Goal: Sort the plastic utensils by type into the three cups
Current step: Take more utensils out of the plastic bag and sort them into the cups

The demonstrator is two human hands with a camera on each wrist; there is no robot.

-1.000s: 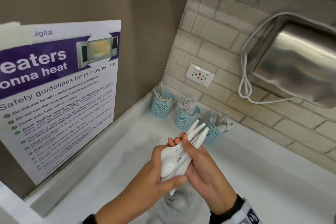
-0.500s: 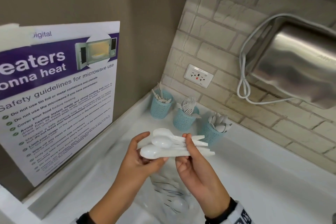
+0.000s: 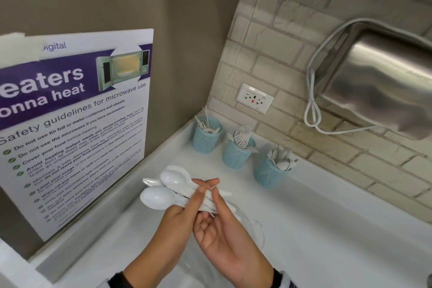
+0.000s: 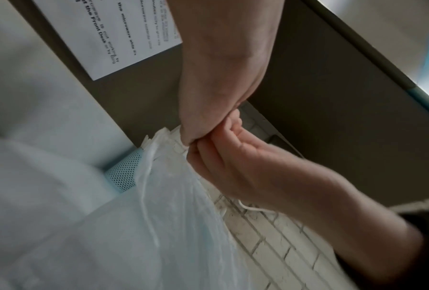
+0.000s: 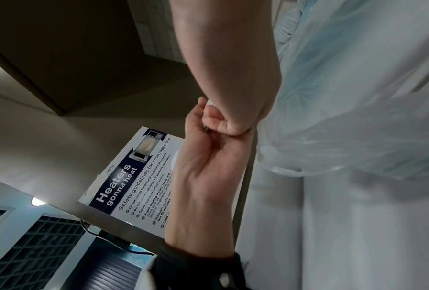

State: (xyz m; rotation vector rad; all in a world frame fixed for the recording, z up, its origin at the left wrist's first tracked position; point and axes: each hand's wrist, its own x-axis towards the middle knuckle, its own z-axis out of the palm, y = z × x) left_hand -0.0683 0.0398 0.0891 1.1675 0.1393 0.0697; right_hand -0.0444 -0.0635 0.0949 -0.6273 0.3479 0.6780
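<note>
Item: bundle of white plastic spoons [image 3: 173, 190], held above the white desk [image 3: 327, 229] at mid-frame in the head view. Orientation: long axis roughly level, running left to right, bowls at the left end and handle tips poking out to the right, toward the cups. Holder: left hand [image 3: 180, 213], fingers curled round the handles from below with the thumb laid on top; right hand [image 3: 224, 236] just beside it and touching, palm up, its thumb and fingertips closing on the handle ends, though whether it truly pinches them or only steadies them is hard to tell from this angle. Destination: three pale blue mesh cups in a row at the back of the desk, up and to the right of the hands. Knife cup [image 3: 206, 138] at left, holding what appear to be knives; fork cup [image 3: 237, 153] in the middle; spoon cup [image 3: 271, 172] at right, already holding spoons with bowls up. The spoon cup is the nearest of the three and lies on the right hand's side, so that hand is probably the better placed to carry the bundle across. Condition of item: glossy, smooth, uniform white, about half a dozen pieces nested loosely. Also present: a thin clear plastic bag [image 4: 173, 215] hanging under the hands, and a microwave safety poster [image 3: 70, 124] on the left wall.
</note>
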